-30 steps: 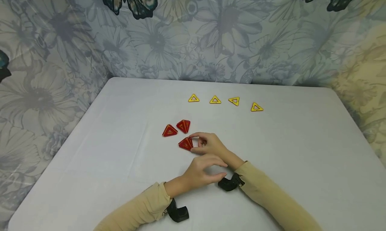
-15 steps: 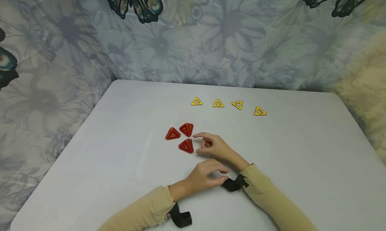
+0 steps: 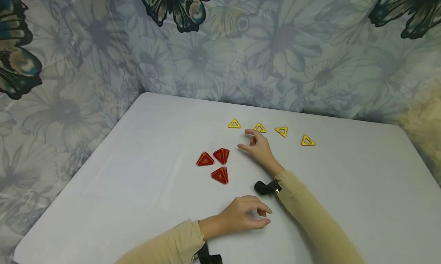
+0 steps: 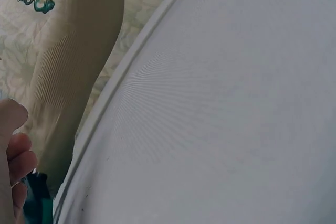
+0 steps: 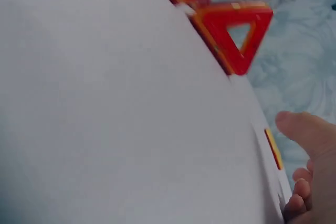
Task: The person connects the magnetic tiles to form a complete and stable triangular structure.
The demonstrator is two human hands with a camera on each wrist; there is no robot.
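My right hand (image 3: 260, 148) reaches over the far part of the table, thumb and forefinger apart and nothing between them. Its forefinger is beside a yellow triangle tile (image 3: 262, 131) with an open middle. Three red pyramids (image 3: 220, 175) of triangular magnetic-looking tiles stand left of that hand, grouped closely. In the right wrist view, a red triangular tile (image 5: 215, 32) of one pyramid shows its open centre. My left hand (image 3: 241, 214) hovers or rests near the front of the table, thumb and fingers apart, holding nothing. The head view does not show whether it touches the table.
Further yellow triangles lie in a loose row at the back: one to the left (image 3: 234, 127), others to the right (image 3: 286, 131) and far right (image 3: 308, 144). The white table (image 3: 113, 187) ends against a flower-patterned wall (image 3: 193, 61). Black wrist cameras (image 3: 267, 188) hang under both sleeves.
My right hand has let go of the nearest red pyramid and moved away toward the yellow triangles. The left hand stays near the front, its fingers slightly wider. The head view has shifted.
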